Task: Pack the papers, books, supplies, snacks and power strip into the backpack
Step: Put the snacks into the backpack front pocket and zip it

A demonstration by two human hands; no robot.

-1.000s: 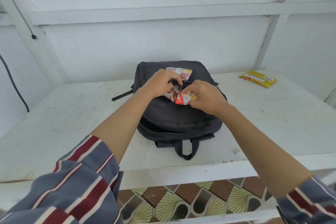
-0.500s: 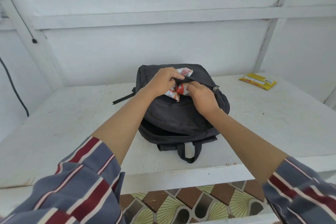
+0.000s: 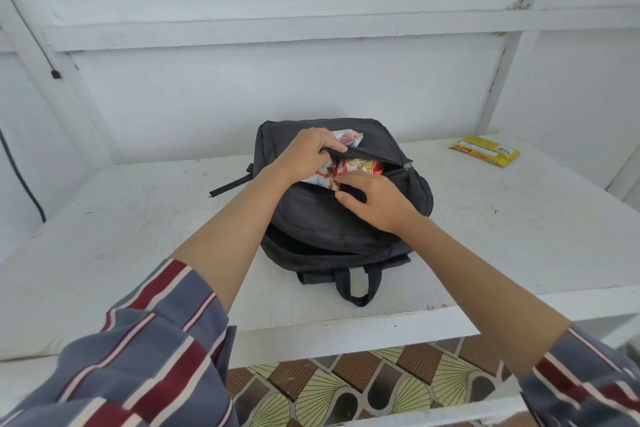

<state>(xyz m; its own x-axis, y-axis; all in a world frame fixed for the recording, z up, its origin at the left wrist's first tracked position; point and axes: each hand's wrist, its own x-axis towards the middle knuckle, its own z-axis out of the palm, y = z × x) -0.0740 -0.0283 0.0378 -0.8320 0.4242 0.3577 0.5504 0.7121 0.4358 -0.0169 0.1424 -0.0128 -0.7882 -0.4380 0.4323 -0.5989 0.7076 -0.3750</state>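
A black backpack [image 3: 322, 222] lies flat on the white table [image 3: 138, 225], its front pocket unzipped. My left hand [image 3: 308, 154] grips the upper edge of that pocket and holds it apart. A red and white snack packet [image 3: 353, 170] sits half inside the opening, and a second packet [image 3: 348, 138] shows above the pocket edge. My right hand [image 3: 374, 201] rests on the backpack just below the opening, fingers spread and touching the snack packet's lower edge. A yellow snack packet [image 3: 485, 150] lies on the table at the far right.
The zipper pull [image 3: 408, 166] sits at the pocket's right end. The carry handle [image 3: 356, 284] points toward the table's front edge. A black cable [image 3: 20, 170] hangs down the left wall. White walls close the table at the back and right.
My right hand has drawn back out of the pocket and opened, leaving the snack packet lodged in the opening. My left hand keeps its grip on the pocket edge.
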